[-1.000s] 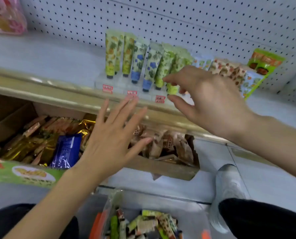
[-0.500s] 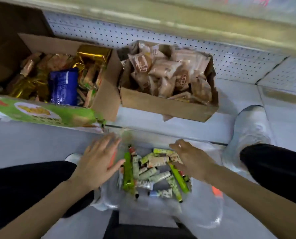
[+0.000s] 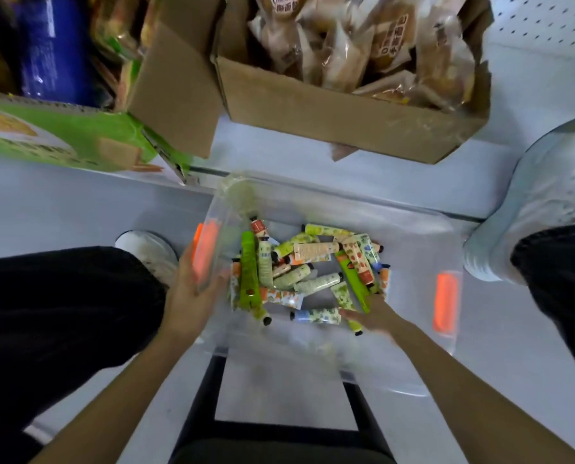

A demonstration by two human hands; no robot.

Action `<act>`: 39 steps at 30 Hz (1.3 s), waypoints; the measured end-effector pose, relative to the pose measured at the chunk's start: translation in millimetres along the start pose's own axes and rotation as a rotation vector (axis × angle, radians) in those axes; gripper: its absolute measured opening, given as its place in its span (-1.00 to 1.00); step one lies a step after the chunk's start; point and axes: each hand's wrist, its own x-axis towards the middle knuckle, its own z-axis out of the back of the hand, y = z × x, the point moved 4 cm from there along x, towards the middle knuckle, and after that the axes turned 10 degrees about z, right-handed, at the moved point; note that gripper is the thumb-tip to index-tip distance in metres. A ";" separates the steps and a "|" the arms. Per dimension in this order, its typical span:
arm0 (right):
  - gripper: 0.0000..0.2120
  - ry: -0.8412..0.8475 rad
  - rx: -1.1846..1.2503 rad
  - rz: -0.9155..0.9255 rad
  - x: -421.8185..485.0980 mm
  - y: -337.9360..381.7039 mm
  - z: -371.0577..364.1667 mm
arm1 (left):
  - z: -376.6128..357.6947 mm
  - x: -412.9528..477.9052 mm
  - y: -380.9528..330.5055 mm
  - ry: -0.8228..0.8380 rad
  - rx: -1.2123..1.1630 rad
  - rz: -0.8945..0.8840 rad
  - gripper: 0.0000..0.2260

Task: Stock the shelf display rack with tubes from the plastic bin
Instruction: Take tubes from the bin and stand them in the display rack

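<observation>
A clear plastic bin [image 3: 346,199] with orange latches stands on the floor between my legs. It holds several printed tubes [image 3: 309,252] in a loose pile, among them a long bright green tube [image 3: 248,279]. My left hand [image 3: 190,299] lies with straight fingers against the bin's left wall by the orange latch [image 3: 206,252]. My right hand [image 3: 371,314] is inside the bin at the near right edge of the pile, thumb spread, fingertips on a green tube and blurred. The shelf display rack is out of view.
On the low shelf beyond the bin sit a cardboard box of wrapped bread [image 3: 346,122] and a green-fronted box of snack packs [image 3: 62,135]. My shoes [image 3: 543,202] flank the bin. A black frame [image 3: 279,430] shows under the bin's near edge.
My view dropped from the upper shelf rack to the bin. Both hands came down: the left went to the bin's left wall, the right sank into the tube pile toward its near right side.
</observation>
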 end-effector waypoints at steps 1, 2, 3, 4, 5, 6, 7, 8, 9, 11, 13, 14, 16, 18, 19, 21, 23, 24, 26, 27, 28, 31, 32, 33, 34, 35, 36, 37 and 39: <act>-0.37 -0.024 0.050 0.001 1.7 -6.1 -2.9 | 0.6 -0.2 0.9 0.001 -0.002 0.014 -0.25; -0.34 -0.056 0.114 0.013 5.0 -13.6 -5.3 | 1.7 0.3 2.9 -0.009 0.011 0.024 -0.25; -0.29 -0.098 0.181 0.036 7.1 -18.8 -6.3 | 2.4 1.2 3.6 -0.020 0.039 0.024 -0.26; -0.27 -0.144 0.231 0.049 11.6 -24.6 -7.5 | 2.8 2.1 4.5 -0.036 0.070 0.020 -0.29; -0.28 -0.192 0.247 0.041 13.2 -27.5 -7.1 | 3.1 2.2 4.4 -0.052 0.096 0.010 -0.30; -0.25 -0.261 0.230 0.039 19.0 -33.0 -7.3 | 3.1 2.0 4.3 -0.071 0.115 -0.001 -0.29; -0.18 -0.316 0.172 0.044 25.2 -39.5 -8.0 | 3.0 1.4 4.1 -0.089 0.131 -0.012 -0.28; -0.14 -0.329 0.111 0.054 33.5 -45.4 -10.3 | 2.4 0.5 3.9 -0.104 0.139 -0.019 -0.27; -0.16 -0.310 0.049 0.051 44.0 -52.2 -13.3 | 1.3 -0.6 2.8 -0.113 0.145 -0.024 -0.25; -0.23 -0.268 -0.016 0.035 55.2 -55.8 -16.4 | -0.1 -3.2 1.8 -0.128 0.153 -0.020 -0.23; -0.19 -0.240 -0.022 0.024 60.2 -54.0 -15.2 | -0.8 -4.6 3.3 -0.149 0.147 -0.007 -0.26; -0.17 -0.217 -0.023 0.002 63.2 -54.1 -16.8 | -0.9 -4.3 5.5 -0.161 0.144 -0.001 -0.28; -0.14 -0.172 -0.012 -0.028 67.2 -53.4 -23.2 | -1.4 -4.0 7.8 -0.185 0.138 0.013 -0.39; 0.03 -0.211 0.121 -0.023 70.2 -49.5 -30.5 | -2.0 -3.1 8.3 -0.211 0.146 0.022 -0.55; 0.12 -0.235 0.189 -0.016 71.5 -47.2 -34.3 | -2.8 -3.7 7.3 -0.221 0.153 0.031 -0.60; 0.05 -0.190 0.299 -0.008 69.1 -38.6 -42.4 | -3.7 -4.5 6.4 -0.235 0.162 0.038 -0.62; -0.17 -0.066 0.358 0.020 68.4 -28.8 -52.6 | -3.9 -4.6 7.4 -0.245 0.167 0.043 -0.62; -0.20 -0.021 0.356 0.055 69.5 -23.7 -57.0 | -3.4 -4.4 8.7 -0.250 0.169 0.055 -0.62; -0.25 0.035 0.274 0.105 70.2 -13.3 -62.5 | -2.0 -3.1 12.5 -0.258 0.163 0.083 -0.68; -0.38 0.054 0.225 0.106 71.2 -10.3 -64.8 | -2.1 -3.8 11.9 -0.258 0.166 0.084 -0.69; -0.53 0.060 0.175 0.113 70.9 -6.1 -64.7 | -2.3 -4.3 11.6 -0.258 0.170 0.079 -0.69; -0.62 0.132 0.150 0.119 69.7 3.5 -65.5 | -3.2 -4.9 8.6 -0.256 0.183 0.073 -0.65; -0.52 0.176 0.159 0.115 70.8 4.1 -69.5 | -3.1 -4.7 8.8 -0.259 0.184 0.073 -0.63; -0.36 0.215 0.158 0.116 72.7 4.6 -74.1 | -2.9 -4.7 9.1 -0.264 0.191 0.073 -0.60; -0.24 0.241 0.158 0.111 76.8 3.9 -80.8 | -2.9 -4.7 9.5 -0.270 0.199 0.072 -0.56; -0.19 0.243 0.177 0.120 80.0 4.1 -86.2 | -3.1 -4.7 9.6 -0.274 0.205 0.067 -0.51; -0.20 0.227 0.194 0.136 81.5 5.3 -89.4 | -3.1 -4.6 10.4 -0.277 0.211 0.065 -0.46; -0.24 0.215 0.201 0.150 81.2 6.6 -90.5 | -3.3 -4.9 10.0 -0.283 0.213 0.064 -0.44; -0.39 0.220 0.212 0.191 78.7 7.5 -89.7 | -3.6 -5.0 9.0 -0.286 0.217 0.060 -0.42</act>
